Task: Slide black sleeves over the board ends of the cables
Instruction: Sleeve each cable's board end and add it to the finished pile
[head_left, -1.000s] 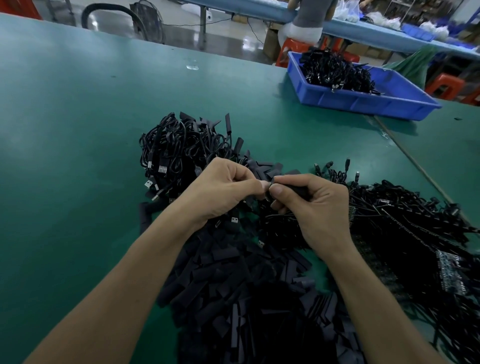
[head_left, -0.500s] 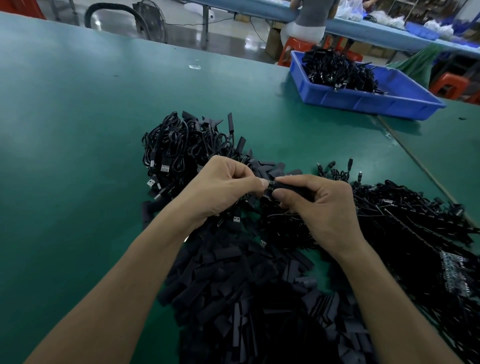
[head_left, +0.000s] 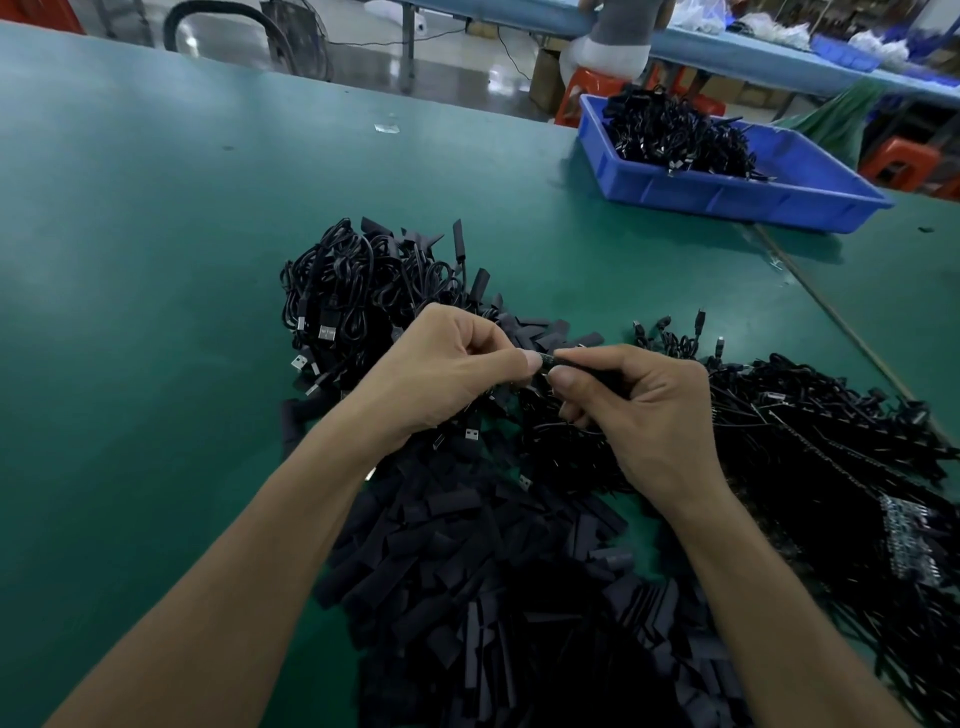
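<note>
A wide green tabletop (head_left: 156, 260) fills the view. Near its far right corner sits a blue bin (head_left: 727, 192) heaped with black cables. Along the right edge sprawls a heap of bare cables (head_left: 831, 441), with small circuit boards showing at some ends. At the near edge, between the forearms, lies a mound of loose sleeves (head_left: 493, 597). At the centre is a tangle of coiled cables (head_left: 363, 291).

Just in front of that tangle the two hands meet, fingertips almost touching. The left hand (head_left: 447, 374), fingers curled, pinches a board end (head_left: 545, 359) — only a sliver shows past the thumb. The right hand (head_left: 639, 410), fingers curled, pinches one black sleeve (head_left: 587, 370) between thumb and forefinger, its mouth against that end.

Likely risks: a board corner catching the sleeve's lip if the two are out of line, too firm a pinch flattening the mouth shut, or the trailing cable snagging in the heap below and tugging the end free.
</note>
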